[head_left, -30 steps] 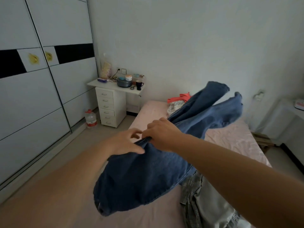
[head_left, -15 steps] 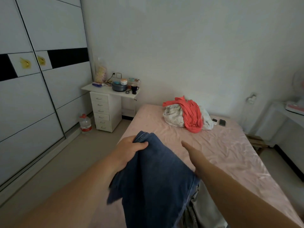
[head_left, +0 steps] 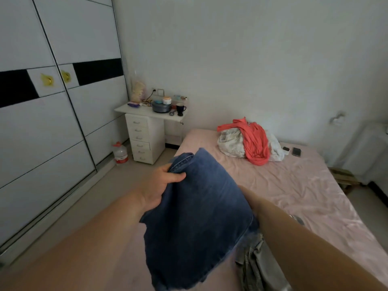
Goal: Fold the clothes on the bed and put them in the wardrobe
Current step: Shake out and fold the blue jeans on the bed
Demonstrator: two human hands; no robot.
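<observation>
The left hand (head_left: 159, 185) grips the folded blue jeans (head_left: 199, 217) with curled fingers and thumb. The right hand hides under them, so I cannot tell its fingers. No writing can be read

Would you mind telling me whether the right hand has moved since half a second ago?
Yes: it has slid under the folded jeans, out of sight, no longer over the pink bed.

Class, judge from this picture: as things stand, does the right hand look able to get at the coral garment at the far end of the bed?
Probably not yet. The right hand is hidden beneath the jeans, and the coral garment lies far up the bed, though nothing blocks the way.
</observation>
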